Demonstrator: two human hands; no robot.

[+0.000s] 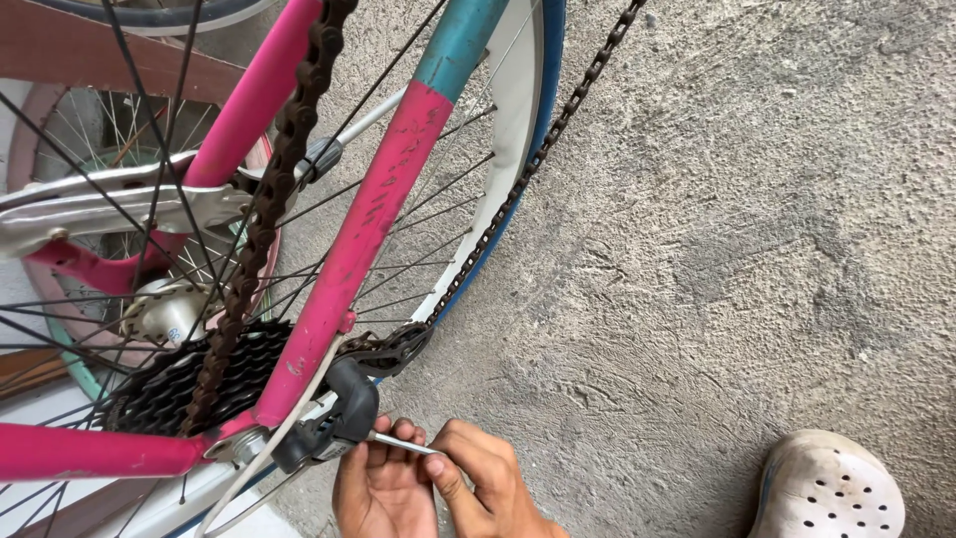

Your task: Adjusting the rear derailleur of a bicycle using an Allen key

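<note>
Both hands low in frame, wrists cut off by the bottom edge. Left hand [383, 488] curled, fingers closed under the slim metal tool [403, 444]. Right hand [488, 483] pinches the tool's outer end between thumb and fingers. Tool's long axis near horizontal, tip pointing left into the black rear derailleur [334, 418], just below the pink frame stay [363, 239]. Tool tip hidden inside the derailleur; type hard to make out. Rusty chain [269, 209] runs upward past the cassette [164, 389].
</note>
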